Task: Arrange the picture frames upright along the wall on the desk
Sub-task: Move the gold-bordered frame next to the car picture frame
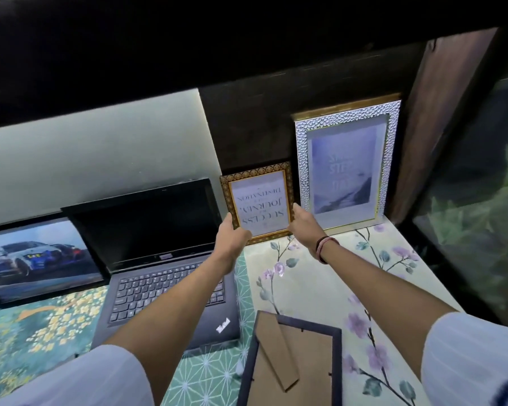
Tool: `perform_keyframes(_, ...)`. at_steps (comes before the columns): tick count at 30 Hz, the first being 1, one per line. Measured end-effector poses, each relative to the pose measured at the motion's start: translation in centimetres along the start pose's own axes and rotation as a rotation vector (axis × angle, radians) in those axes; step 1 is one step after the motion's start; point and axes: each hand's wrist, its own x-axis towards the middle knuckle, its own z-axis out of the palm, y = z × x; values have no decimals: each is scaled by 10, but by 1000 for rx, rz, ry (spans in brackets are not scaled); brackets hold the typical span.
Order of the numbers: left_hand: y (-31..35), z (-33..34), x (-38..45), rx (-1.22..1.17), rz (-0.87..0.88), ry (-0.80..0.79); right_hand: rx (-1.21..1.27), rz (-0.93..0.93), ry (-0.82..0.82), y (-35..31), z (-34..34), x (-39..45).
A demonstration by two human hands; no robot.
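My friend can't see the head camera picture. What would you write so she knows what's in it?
Two hands, left hand and right hand, hold a small gold frame upside down against the wall, beside a tall silver frame. An open laptop, a car picture and a face-down frame sit on the desk.

Silver frame [346, 168] hammered, shiny (metal-looking); face-down frame [291, 358] backed with matt cardboard

Both arms are bare from wrist to elbow, each upper arm covered by a loose white sleeve [79, 379] with faint stripes, and above the right hand [304, 227] the wrist wears thin reddish-brown string bracelets [324, 247].
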Motion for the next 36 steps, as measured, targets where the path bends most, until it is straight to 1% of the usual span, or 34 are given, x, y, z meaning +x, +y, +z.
perform_keyframes(4, -1, 11, 18, 0, -35, 19, 7, 60, -11, -27, 2, -13)
perform_keyframes(9, -14, 10, 36, 30, -121, 93, -24, 81, 3, -30, 5, 3)
perform_keyframes(13, -11, 15, 31, 5, -110, 73, -36, 98, -9, -29, 8, 11)
perform_keyframes(16, -13, 19, 29, -37, -137, 81, -7, 121, -9, -29, 9, 6)
perform_keyframes(20, -12, 24, 13, -89, -158, 128, -9, 136, -7, -24, 11, -4)
perform_keyframes(24, -12, 26, -4, -134, -149, 131, 10, 142, 4, -20, 9, -20)
perform_keyframes(28, -12, 21, -21, -142, -152, 122, 28, 102, 6, 22, 1, -3)
perform_keyframes(33, -20, 7, -42, -174, -148, 110, -1, 44, 91, -8, -1, -54)
perform_keyframes(36, -31, -7, -53, -197, -116, 194, 9, 42, 145, -11, 1, -63)
